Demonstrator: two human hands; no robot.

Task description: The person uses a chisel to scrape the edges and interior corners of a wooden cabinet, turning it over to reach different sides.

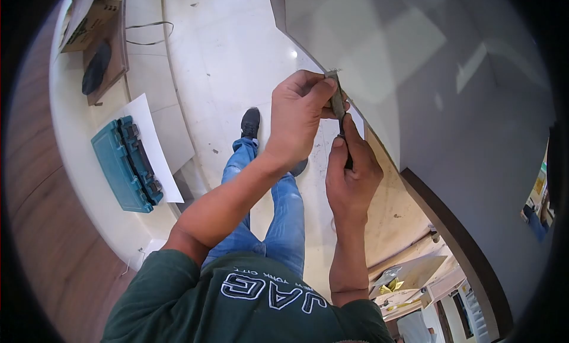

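Observation:
My left hand [300, 115] pinches a small greyish-green strip [336, 97] between thumb and fingers, beside the edge of a large grey panel [379, 64]. Just below it, my right hand [354, 168] is wrapped round a thin dark tool [348, 160], whose upper end meets the bottom of the strip. Whether the strip is a separate piece or part of the tool cannot be made out. Both hands are raised in front of the body, close together.
A teal plastic case [121, 165] lies at the left beside a white sheet [155, 147]. Farther up are a cardboard box [92, 26] and a dark shoe-like object [96, 67]. A brown-edged panel [456, 242] curves down the right, with assorted items beyond.

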